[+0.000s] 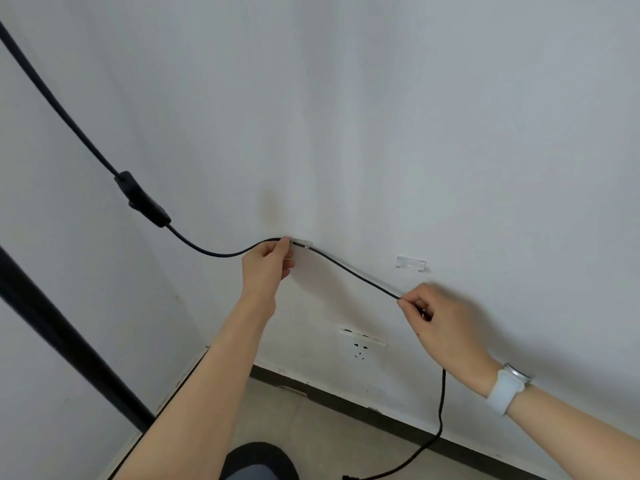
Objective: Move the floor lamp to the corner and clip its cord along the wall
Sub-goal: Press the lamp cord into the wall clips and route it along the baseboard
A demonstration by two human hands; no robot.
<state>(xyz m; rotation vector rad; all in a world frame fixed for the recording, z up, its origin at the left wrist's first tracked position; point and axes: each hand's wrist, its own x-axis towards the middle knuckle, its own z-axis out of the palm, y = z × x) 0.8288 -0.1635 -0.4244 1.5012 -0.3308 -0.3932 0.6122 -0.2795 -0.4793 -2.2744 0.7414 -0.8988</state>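
Against white wall (415,116), near corner: left hand (268,266) pinches black cord (349,270) at first clear clip (302,244), fingertips touching clip's left end; cord seated in that clip. Right hand (441,322) pinches same cord further right, below second clear clip (411,264); that clip holds no cord. Cord sags between hands, then drops from right hand to floor (329,420). Inline switch (143,199) hangs left of clip. Lamp pole (65,336), black, stands at left by corner. Wall socket (362,342) sits below cord. White watch (507,388) on right wrist.
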